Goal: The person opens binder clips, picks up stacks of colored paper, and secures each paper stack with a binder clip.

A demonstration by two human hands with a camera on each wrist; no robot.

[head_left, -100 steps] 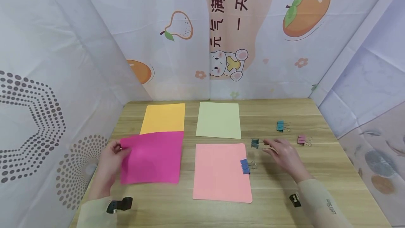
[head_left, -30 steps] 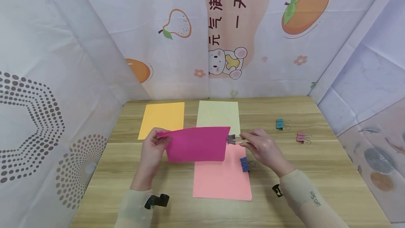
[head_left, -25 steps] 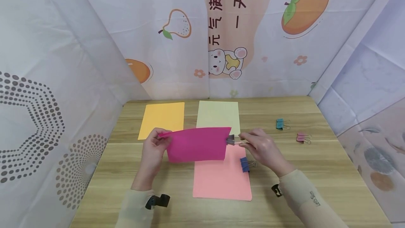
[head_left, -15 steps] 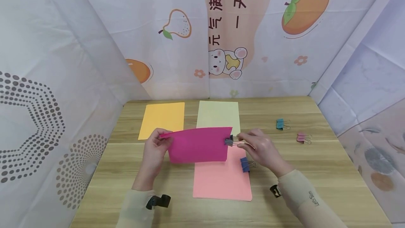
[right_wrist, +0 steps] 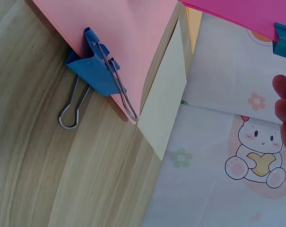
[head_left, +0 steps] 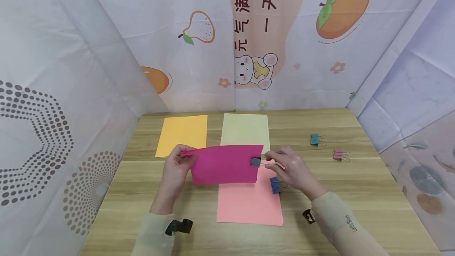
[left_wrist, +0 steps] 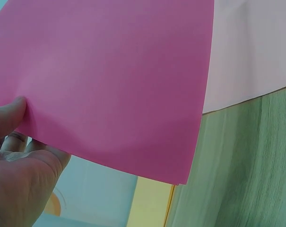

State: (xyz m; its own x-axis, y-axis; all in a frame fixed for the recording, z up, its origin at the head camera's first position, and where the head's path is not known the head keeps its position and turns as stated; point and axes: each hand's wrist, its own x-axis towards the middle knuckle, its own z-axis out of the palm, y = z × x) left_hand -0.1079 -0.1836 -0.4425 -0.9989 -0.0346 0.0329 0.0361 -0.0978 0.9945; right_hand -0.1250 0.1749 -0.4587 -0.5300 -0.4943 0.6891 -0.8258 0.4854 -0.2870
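Note:
My left hand [head_left: 179,164] pinches the left edge of a stack of magenta paper [head_left: 224,165], thumb on the near face, as the left wrist view shows at the paper's [left_wrist: 124,85] edge. The stack is raised and tilted over the pink paper. My right hand [head_left: 290,166] pinches the wire handles of a dark teal binder clip [head_left: 255,162], whose body sits over the magenta stack's right edge. In the right wrist view the clip [right_wrist: 282,42] straddles that edge, with the right fingertips [right_wrist: 283,87] at its handle, partly cut off by the frame.
Pink paper [head_left: 249,208] with a blue binder clip [head_left: 275,185] on its right edge lies below. Yellow paper [head_left: 182,131] and pale green paper [head_left: 245,129] lie behind. A teal clip [head_left: 314,139] and a pink clip [head_left: 339,154] lie at right on the wooden table [head_left: 337,185].
The magenta stack has moved right and tilted up with my left hand. My right hand has brought the dark teal clip left from the table onto the stack's right edge.

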